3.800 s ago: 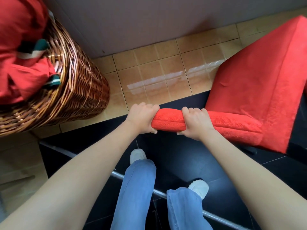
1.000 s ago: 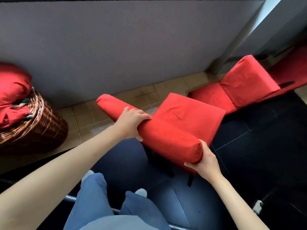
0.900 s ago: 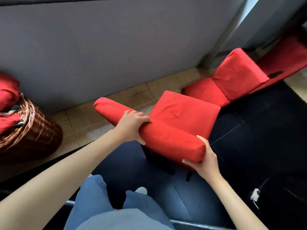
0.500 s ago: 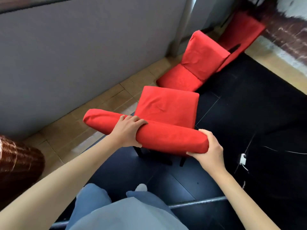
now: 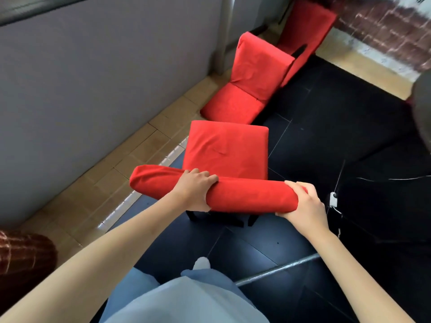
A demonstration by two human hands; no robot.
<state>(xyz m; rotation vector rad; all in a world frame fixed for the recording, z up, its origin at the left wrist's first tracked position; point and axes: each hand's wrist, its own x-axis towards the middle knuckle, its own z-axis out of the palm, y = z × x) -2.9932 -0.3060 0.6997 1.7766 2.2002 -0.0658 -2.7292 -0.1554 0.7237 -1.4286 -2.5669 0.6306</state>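
Note:
A chair in a red fabric cover (image 5: 226, 148) stands in front of me on dark legs, seat facing away. Its padded backrest top runs across the middle of the view. My left hand (image 5: 193, 192) grips that top edge near its middle, fingers curled over it. My right hand (image 5: 303, 203) holds the right end of the same edge, thumb on top.
A second red-covered chair (image 5: 249, 80) stands just beyond, with a third red chair (image 5: 303, 26) behind it. A grey wall (image 5: 93, 78) runs along the left above tan floor tiles. A wicker basket (image 5: 23, 255) sits at lower left. A white plug and cable (image 5: 333, 201) lie on the black floor at right.
The chair has swung round from near the basket to face the row of red chairs. My right hand has shifted to the backrest's right end. The view has turned right.

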